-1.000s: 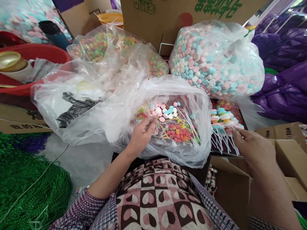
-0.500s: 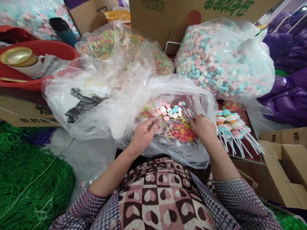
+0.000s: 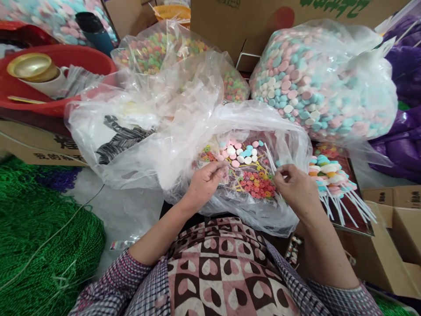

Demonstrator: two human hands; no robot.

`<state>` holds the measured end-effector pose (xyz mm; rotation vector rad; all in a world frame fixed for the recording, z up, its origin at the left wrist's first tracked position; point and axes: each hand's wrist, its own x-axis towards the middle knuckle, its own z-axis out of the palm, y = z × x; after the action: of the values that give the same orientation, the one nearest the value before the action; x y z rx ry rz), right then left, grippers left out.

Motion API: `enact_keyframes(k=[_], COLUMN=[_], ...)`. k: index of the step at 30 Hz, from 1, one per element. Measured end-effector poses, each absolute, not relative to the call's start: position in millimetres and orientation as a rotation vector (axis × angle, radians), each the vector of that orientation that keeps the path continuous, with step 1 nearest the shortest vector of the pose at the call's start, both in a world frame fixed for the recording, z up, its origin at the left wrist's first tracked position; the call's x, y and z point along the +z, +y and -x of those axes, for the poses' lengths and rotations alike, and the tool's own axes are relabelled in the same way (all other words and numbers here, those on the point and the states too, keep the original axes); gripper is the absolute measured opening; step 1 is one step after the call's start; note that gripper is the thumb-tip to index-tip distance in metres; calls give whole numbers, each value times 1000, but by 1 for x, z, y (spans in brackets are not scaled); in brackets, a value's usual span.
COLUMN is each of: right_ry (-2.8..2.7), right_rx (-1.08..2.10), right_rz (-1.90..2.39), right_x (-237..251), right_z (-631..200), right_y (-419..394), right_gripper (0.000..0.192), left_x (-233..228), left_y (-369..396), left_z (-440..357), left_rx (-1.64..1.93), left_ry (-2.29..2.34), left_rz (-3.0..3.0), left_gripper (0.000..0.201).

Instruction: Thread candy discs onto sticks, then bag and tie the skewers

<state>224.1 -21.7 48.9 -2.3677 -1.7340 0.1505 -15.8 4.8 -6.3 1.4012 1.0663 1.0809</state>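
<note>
A: Cardboard box (image 3: 250, 26) at the back, red tub (image 3: 70, 53) off to the left, big sack (image 3: 319, 87) of candy behind the worktop (image 3: 348, 166). Where's the loose stuff?

B: Inside the open bag (image 3: 279, 219) in the middle. Marshmallows (image 3: 238, 153) (that's what they look like) at the far side, rings (image 3: 258, 184) nearer, white sticks (image 3: 270, 158) on the right. Candy skewers (image 3: 329, 173) lie just right of the bag.

A: And the grip?

B: Left hand (image 3: 205, 182): thumb and fingertips pressed together just beside the candy, can't tell if anything's in between. Right hand (image 3: 297, 188) is curled at the near end of the sticks, but honestly can't tell whether it's pinching one.

A: How's it all gonna handle?

B: My guess, super light. Marshmallows should be soft and dent easily, so go gently, by the sides. Rings are probably chewy and a bit tacky, so take the outer edge. Sticks look thin and stiff and could roll, so I'd pinch one near its end.
</note>
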Motion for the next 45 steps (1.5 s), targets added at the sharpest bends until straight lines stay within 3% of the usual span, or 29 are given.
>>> enact_keyframes(k=[5,12,20,23,27,31,39,45], right_ry=[-1673,-1472,-1497,-1532,-1699,-1971,-2218,-2225], right_rx=[613,1229,1390,1276,674,269,200,214], right_rz=[2006,1695,1631,1676,1983,2276,2335,2310], right_x=[61,51,52,53,52,41,26,26], right_z=[-194,-174,-159,-169,-192,-197,-182,-188], right_y=[-44,-61,-64,-51,-12,27,40,45], right_gripper=[10,19,38,38,28,31,35,34], left_x=[14,26,20,24,28,22,14,14], left_y=[3,2,-3,2,23,48,55,52], left_z=[4,5,9,11,1,-21,-32,-28], left_rx=[992,1018,810,774,784,456,154,281], left_ry=[909,821,803,914,1139,1302,1335,1283], left_rz=[-1271,-1068,-1141,-1328,-1861,-2385,-2640,-2602], left_gripper=[38,31,30,23,21,25,28,25])
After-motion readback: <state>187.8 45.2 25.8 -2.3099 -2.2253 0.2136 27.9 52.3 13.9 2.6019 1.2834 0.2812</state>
